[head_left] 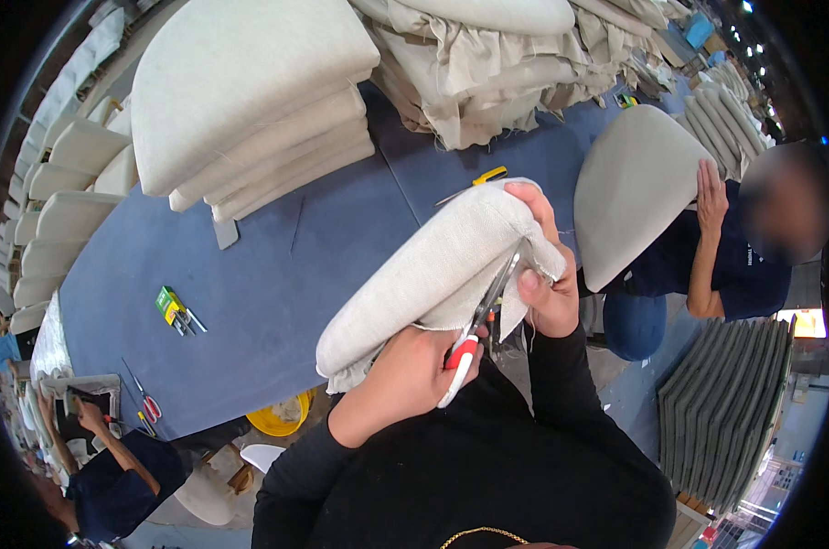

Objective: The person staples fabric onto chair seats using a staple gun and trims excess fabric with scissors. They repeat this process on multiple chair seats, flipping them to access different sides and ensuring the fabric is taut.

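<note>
A cream fabric-covered cushion [423, 252] is held up in front of me, tilted, with loose cloth hanging along its lower edge. My right hand [550, 284] grips its upper right end, fingers over the cover and thumb on the loose cloth. Closed around red-and-white scissors [486, 306], my left hand [403, 373] rests below the cushion. The scissors' blades reach up to the fabric edge beside my right thumb; whether they are parted is hard to see.
Stacked cream cushions [250, 101] and a fabric pile [478, 64] stand on the blue table [240, 311]. A small green-yellow box [171, 306], yellow-handled tool [490, 175] and red scissors [151, 407] lie there. Right, a co-worker holds a grey panel [647, 183]; another works at lower left.
</note>
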`<state>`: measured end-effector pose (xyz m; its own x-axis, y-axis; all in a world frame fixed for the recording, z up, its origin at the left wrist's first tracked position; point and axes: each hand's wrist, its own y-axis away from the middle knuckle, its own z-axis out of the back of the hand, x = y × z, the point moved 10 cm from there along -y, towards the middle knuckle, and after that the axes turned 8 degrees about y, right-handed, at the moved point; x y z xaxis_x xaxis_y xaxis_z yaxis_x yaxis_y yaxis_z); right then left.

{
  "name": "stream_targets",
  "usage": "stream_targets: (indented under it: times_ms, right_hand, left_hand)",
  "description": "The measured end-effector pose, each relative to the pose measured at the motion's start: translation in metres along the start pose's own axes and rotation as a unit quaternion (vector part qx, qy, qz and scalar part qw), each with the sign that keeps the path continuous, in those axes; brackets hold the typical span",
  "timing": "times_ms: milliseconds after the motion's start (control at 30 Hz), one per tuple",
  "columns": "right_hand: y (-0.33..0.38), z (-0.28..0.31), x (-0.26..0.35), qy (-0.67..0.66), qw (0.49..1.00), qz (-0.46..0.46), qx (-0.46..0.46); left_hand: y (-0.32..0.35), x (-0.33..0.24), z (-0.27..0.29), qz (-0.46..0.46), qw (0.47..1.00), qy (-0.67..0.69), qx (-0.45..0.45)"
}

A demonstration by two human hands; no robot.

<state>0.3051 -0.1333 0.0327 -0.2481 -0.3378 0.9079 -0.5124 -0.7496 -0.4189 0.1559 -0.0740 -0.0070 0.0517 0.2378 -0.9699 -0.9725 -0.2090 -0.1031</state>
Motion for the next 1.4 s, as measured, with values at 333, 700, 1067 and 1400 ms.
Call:
stream_targets:
  times_ms: [333,700,1067,1400]
  right_hand:
    - [0.007,0.0,0.008,0.001,1.0,0.02,0.005]
    - [0.017,0.001,0.015,0.096,0.993,0.07,0.023]
    - [0.017,0.018,0.023,0.143,0.985,0.099,-0.007]
    - [0.055,0.047,0.013,0.266,0.953,0.089,-0.115]
  left_hand:
    - [0.007,-0.014,-0.008,0.112,0.989,0.07,0.062]
    - [0.019,-0.021,-0.01,0.097,0.993,0.019,0.071]
    - [0.026,-0.043,0.065,0.074,0.995,-0.059,0.007]
    - [-0.05,-0.027,0.055,-0.041,0.986,0.036,-0.156]
